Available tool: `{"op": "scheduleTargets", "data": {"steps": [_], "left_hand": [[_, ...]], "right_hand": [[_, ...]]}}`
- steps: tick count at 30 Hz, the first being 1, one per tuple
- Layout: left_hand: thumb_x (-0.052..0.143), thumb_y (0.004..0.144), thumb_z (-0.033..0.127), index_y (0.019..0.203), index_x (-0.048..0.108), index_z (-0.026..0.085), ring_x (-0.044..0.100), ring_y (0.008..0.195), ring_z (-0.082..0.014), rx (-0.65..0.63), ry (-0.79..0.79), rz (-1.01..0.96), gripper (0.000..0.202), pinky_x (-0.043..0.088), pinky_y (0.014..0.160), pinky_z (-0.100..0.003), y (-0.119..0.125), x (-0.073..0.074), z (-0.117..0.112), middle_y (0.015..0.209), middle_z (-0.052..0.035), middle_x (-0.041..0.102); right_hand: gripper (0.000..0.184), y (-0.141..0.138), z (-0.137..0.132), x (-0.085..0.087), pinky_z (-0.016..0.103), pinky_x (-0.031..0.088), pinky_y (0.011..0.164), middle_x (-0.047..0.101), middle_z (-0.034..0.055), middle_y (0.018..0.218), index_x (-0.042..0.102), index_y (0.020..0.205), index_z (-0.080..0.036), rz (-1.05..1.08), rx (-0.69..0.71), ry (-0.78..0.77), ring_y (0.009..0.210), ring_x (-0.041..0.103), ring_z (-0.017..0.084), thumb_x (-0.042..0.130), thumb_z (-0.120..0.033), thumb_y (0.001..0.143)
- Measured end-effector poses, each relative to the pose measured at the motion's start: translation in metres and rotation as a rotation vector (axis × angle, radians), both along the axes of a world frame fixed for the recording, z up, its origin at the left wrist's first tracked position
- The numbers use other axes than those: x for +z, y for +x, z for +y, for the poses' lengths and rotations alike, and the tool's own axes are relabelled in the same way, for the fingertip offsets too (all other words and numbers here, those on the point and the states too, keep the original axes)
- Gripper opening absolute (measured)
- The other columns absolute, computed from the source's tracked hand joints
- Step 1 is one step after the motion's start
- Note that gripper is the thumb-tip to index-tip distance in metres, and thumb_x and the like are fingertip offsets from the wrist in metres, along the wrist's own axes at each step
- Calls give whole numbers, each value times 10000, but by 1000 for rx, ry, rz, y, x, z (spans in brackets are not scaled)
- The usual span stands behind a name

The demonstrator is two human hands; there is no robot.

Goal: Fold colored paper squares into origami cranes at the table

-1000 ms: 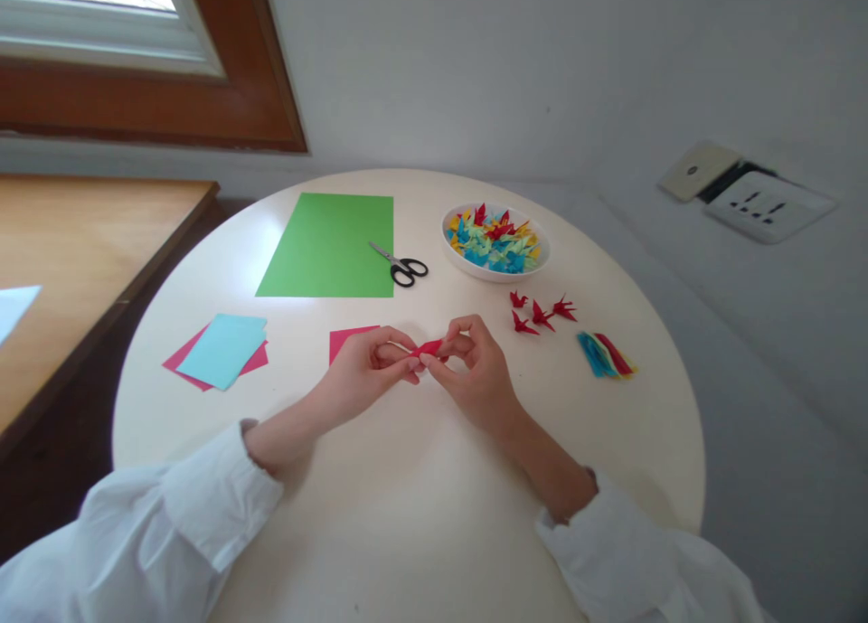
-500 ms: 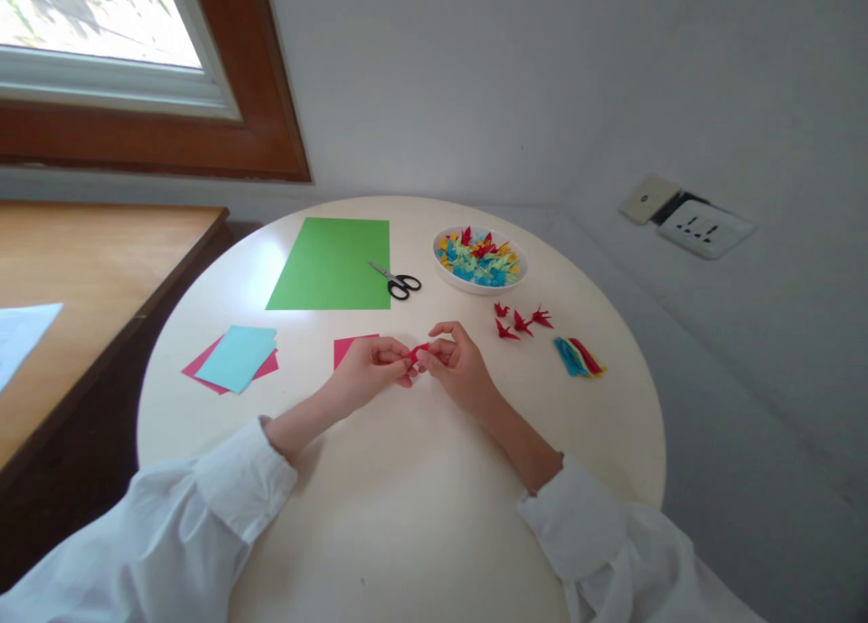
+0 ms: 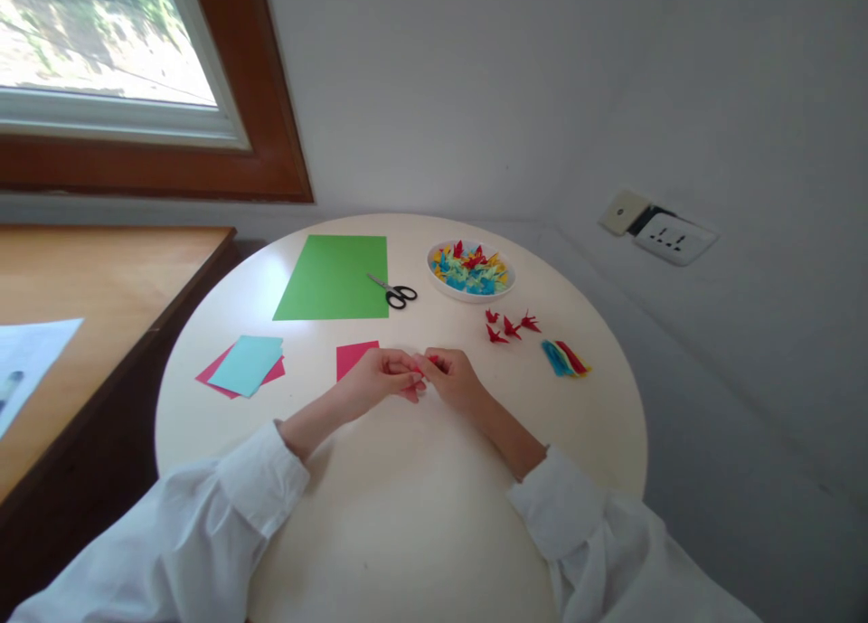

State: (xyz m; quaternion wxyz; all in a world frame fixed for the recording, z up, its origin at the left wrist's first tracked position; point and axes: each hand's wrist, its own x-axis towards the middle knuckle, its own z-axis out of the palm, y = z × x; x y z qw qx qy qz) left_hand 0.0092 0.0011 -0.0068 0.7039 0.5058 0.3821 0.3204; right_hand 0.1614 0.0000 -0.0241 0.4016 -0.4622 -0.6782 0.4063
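My left hand (image 3: 380, 379) and my right hand (image 3: 453, 377) meet over the middle of the round white table (image 3: 407, 514). Both pinch a small folded red paper piece (image 3: 426, 363), mostly hidden between the fingertips. A pink paper square (image 3: 353, 356) lies just behind my left hand. Three small red paper cranes (image 3: 507, 325) sit to the right, in front of a white bowl (image 3: 470, 271) filled with several coloured cranes.
A green sheet (image 3: 335, 277) and black-handled scissors (image 3: 393, 291) lie at the back of the table. Light blue paper on pink paper (image 3: 244, 366) lies at the left. A small stack of coloured paper squares (image 3: 565, 358) is at the right. A wooden desk (image 3: 81, 297) adjoins the left side.
The camera has pulled back and tilted up, so everything looks smaller. My fingers have closed tighter around the red paper, which now shows less.
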Motion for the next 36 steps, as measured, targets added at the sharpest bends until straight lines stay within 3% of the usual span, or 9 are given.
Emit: {"op": "scheduleTargets", "data": {"steps": [8, 17, 21, 24, 30, 36], "left_hand": [[727, 634, 297, 698, 662, 92, 609, 555, -106, -136, -121, 28, 224, 525, 616, -257, -6, 5, -2, 673, -71, 671], [757, 587, 341, 637, 629, 96, 580, 484, -93, -59, -31, 27, 281, 509, 559, -253, -2, 6, -4, 614, -60, 667], [737, 603, 368, 670, 646, 96, 614, 537, -125, -55, 0, 104, 294, 531, 617, -296, -2, 11, -7, 641, -72, 672], [714, 620, 369, 733, 649, 100, 636, 644, -150, -20, 94, 175, 299, 526, 687, -317, -2, 12, -8, 711, -79, 675], [697, 608, 308, 737, 600, 156, 583, 654, -139, 228, 532, 407, 222, 477, 631, -269, -1, 13, -10, 699, -21, 625], [648, 626, 220, 671, 602, 172, 547, 633, -132, 240, 595, 464, 80, 437, 624, -260, 3, 10, -13, 636, -5, 611]], "right_hand": [[386, -2, -1, 6, 229, 213, 421, 318, -63, 426, 366, 465, -196, 40, 22, -11, 429, 273, 73, 460, -434, 754], [436, -4, -3, 10, 229, 236, 423, 343, -60, 412, 359, 459, -200, 136, 25, -65, 422, 290, 72, 453, -515, 744], [424, -4, -3, 9, 227, 234, 426, 333, -65, 413, 349, 455, -200, 156, 7, -72, 423, 287, 70, 480, -496, 728], [417, -4, -2, 8, 227, 209, 421, 297, -71, 417, 318, 443, -203, 145, -44, -52, 424, 258, 65, 500, -463, 715], [438, -4, -1, 7, 232, 189, 420, 256, -75, 424, 306, 437, -203, 133, -114, -35, 429, 230, 64, 519, -476, 705], [472, -6, -2, 9, 232, 208, 422, 292, -71, 430, 346, 457, -199, 158, -57, -73, 430, 269, 67, 512, -567, 701]]}}
